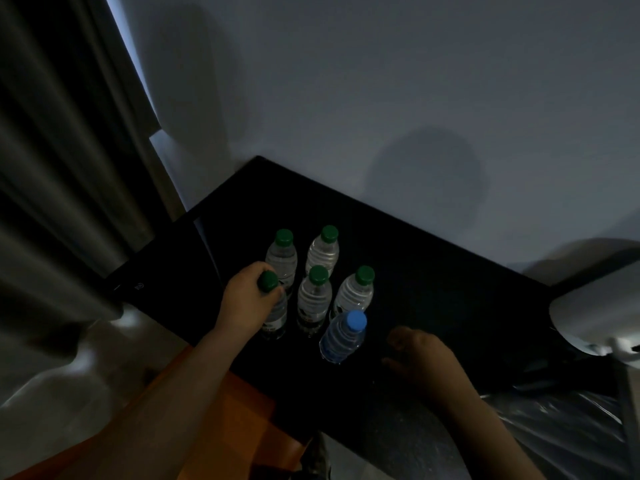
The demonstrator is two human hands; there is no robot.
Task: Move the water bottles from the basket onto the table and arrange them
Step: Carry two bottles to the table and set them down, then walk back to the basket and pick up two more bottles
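Six water bottles stand upright in a tight cluster on the black table [433, 271]: five with green caps and, at the cluster's five o'clock, a blue-capped bottle [343, 337]. The left hand [247, 299] wraps its fingers around the neck of the green-capped bottle [273, 306] at nine o'clock. The right hand [420, 358] hovers loosely spread over the table at three o'clock of the blue-capped bottle, holding nothing.
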